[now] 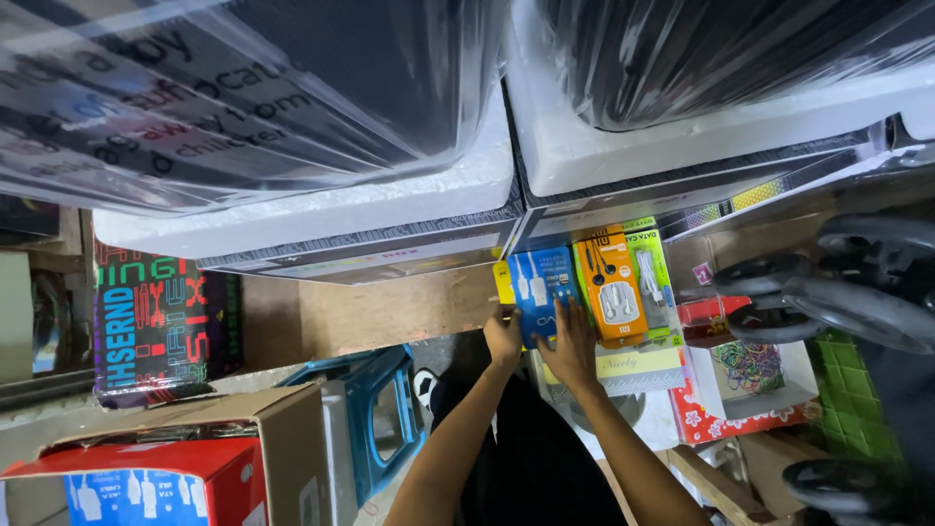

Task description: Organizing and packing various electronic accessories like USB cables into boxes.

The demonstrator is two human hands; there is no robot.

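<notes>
so, far left: a dark printed carton (156, 326) standing against the wall, and below it an open cardboard box (258, 429) with a red and blue carton (146, 487) tucked inside. overhead, two plastic-wrapped bulky goods (243, 88) seated on white foam (321, 209), overhanging everything beneath. next along, a blue plastic stool (375, 414) lying on its side.

centre: left hand (504, 336) pressed to the left edge of the blue blister pack (542, 292), fingers curled tight on that edge. right hand (573, 343) spread flat over the pack's lower part, fingers wide, pressing more than gripping. blue blister pack upright in a row of hanging-style packs, just beside the orange earphone pack (611, 287), which touches a green cable pack (651, 263) behind it.

further right: a white box of coloured rubber bands (750, 375) with a red floral rim, near a red small box (706, 312). far right, dark wheeled frames (857, 282) stacked by green mesh (857, 409).

risks, as a judgement: packs lean on one another, so tugging the blue one sideways could tip the orange and green neighbours down onto the rubber-band box. flat-palmed right hand offers little hold on slick plastic, so a slip seems possible. foam edge overhead close to the raised arms; a bump could jostle it.
</notes>
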